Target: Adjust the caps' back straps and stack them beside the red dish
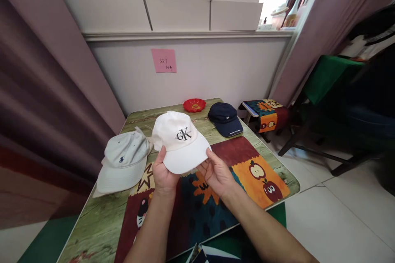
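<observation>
A white baseball cap (177, 141) with a dark "CK" print is held up over the table, its brim toward me. My left hand (165, 172) grips the left side of the brim, thumb on top. At the brim's right edge, my right hand (217, 170) pinches it between thumb and fingers. To the left, a pale grey cap (125, 158) with a small blue logo lies on the table, with another light cap partly showing beneath it. A navy cap (226, 119) rests at the back right.
A red scalloped dish (194, 105) sits at the table's back edge. Under my hands a colourful patterned mat (240, 156) covers part of the wood-print table (89, 226). On the wall hangs a pink note (163, 61). A small covered stool (268, 115) stands beyond the table's right side.
</observation>
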Tool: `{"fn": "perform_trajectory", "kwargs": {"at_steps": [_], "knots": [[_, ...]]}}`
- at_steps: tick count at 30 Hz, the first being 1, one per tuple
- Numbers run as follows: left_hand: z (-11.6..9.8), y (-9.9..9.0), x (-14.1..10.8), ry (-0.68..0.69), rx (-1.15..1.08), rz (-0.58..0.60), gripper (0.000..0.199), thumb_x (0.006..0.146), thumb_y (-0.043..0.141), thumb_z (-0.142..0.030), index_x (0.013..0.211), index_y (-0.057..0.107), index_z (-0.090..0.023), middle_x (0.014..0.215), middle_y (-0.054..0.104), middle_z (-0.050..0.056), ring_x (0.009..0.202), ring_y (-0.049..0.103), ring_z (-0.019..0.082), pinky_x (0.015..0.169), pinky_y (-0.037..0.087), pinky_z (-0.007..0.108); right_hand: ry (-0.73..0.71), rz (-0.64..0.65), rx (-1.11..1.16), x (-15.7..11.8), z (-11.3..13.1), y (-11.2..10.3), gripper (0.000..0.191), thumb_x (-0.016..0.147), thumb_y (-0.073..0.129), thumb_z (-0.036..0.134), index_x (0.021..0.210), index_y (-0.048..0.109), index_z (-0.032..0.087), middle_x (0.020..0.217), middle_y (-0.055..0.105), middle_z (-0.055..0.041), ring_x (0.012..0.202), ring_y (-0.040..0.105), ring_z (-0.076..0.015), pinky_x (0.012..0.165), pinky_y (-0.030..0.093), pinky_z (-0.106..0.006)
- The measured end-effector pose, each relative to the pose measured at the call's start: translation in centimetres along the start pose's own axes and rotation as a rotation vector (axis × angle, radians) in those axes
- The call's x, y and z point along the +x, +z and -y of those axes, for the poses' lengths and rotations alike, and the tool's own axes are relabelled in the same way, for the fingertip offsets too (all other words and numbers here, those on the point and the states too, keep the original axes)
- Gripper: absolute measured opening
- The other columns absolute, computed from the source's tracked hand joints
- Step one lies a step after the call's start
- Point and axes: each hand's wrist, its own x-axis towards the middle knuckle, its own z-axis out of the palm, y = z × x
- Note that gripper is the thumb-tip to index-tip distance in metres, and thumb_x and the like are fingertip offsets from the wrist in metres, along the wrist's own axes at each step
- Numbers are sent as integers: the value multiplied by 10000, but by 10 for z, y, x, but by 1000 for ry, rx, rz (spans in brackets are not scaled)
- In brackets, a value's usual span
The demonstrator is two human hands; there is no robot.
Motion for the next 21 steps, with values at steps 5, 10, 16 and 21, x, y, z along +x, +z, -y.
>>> {"fn": "perform_trajectory", "kwargs": {"at_steps": [5,10,16,21], "knots": [[15,12,10,62,199,37,454,971,456,-471,1291,620,-193,1251,705,104,1227,612,238,1098,428,422,-33,-31,-22,25,43,10,183,894,588,73,1050,652,144,873,784,-49,711,735,-144,670,615,-246],[34,-31,7,70,986,-64,439,790,684,-555,955,700,-149,958,756,122,808,706,240,806,565,388,-279,73,-37,70,114,36,193,942,525,96,1037,663,193,868,778,-1,679,720,-107,670,616,-219],[40,-77,-11,333,1522,159,234,849,610,-430,859,704,-216,979,736,86,976,682,272,902,529,403,-449,-244,-122,143,178,10,136,931,552,100,954,651,190,801,760,15,706,716,-93,743,609,-223],[35,-73,-7,356,1594,194,222,891,566,-395,877,696,-216,970,726,87,968,679,268,897,537,415,-430,-535,-173,172,182,-57,163,873,593,54,978,633,174,706,733,11,561,674,-100,610,591,-215]]}}
